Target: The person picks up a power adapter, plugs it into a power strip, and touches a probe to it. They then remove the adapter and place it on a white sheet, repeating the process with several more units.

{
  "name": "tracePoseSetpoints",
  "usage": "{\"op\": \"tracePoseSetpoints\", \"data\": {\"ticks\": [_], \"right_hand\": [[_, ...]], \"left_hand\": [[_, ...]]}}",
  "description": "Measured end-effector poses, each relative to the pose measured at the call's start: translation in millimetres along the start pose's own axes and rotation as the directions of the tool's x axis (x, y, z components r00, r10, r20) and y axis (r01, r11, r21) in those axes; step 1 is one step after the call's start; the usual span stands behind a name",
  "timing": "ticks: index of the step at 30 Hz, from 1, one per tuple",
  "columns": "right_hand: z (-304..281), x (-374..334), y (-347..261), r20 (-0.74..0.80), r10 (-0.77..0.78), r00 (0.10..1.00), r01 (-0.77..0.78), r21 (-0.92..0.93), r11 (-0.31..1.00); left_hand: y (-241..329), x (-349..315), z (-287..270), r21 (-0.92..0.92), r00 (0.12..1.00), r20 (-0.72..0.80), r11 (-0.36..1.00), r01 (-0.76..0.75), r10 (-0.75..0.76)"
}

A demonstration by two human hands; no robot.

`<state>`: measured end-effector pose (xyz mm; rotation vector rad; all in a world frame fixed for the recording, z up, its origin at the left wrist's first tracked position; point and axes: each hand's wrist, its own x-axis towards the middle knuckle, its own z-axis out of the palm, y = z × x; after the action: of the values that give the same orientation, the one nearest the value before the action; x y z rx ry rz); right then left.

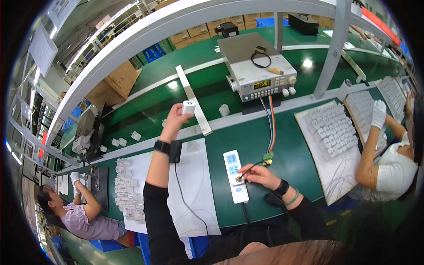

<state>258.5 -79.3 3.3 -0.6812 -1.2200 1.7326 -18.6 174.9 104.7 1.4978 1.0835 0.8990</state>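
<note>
My left hand (174,121) is raised over the near edge of the conveyor, its fingers closed round a white USB charger (189,106) with two dark port slots showing. Lower right, my right hand (263,176) pinches a black cable (250,168) just over a white power strip (241,196) with blue socket faces. Below those fingertips a small metallic connector (239,179) shows at the strip; whether it is plugged in I cannot tell. The cable runs to a green terminal block (267,157), from which rainbow ribbon wires (272,128) rise to a bench instrument (260,73) with a lit display.
Several white chargers (128,190) stand on a white sheet (194,194) to my left. More fill trays (331,130) at right, near a gloved co-worker (384,163). Another person (84,212) works at far left. Loose chargers (224,110) lie on the green conveyor (207,95). A metal post (333,53) rises at right.
</note>
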Motion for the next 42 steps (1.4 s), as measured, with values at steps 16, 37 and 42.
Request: {"op": "tracePoseSetpoints", "data": {"ticks": [16,37,42], "right_hand": [[-0.2,22.3,32.7,0.014,-0.1,0.995,0.101,-0.228,0.968],[16.7,-3.5,-8.3,-0.14,-0.321,0.937,0.187,-0.577,0.795],[36.4,13.2,-16.6,0.033,-0.462,0.886,0.286,-0.825,0.488]], "left_hand": [[-87.5,-120.0,102.4,0.14,0.954,0.213,0.959,-0.246,0.213],[-57.5,-172.3,105.2,0.328,0.877,-0.012,0.83,-0.451,0.481],[-60.2,-200.4,108.3,0.22,0.881,0.341,0.883,-0.415,0.329]]}}
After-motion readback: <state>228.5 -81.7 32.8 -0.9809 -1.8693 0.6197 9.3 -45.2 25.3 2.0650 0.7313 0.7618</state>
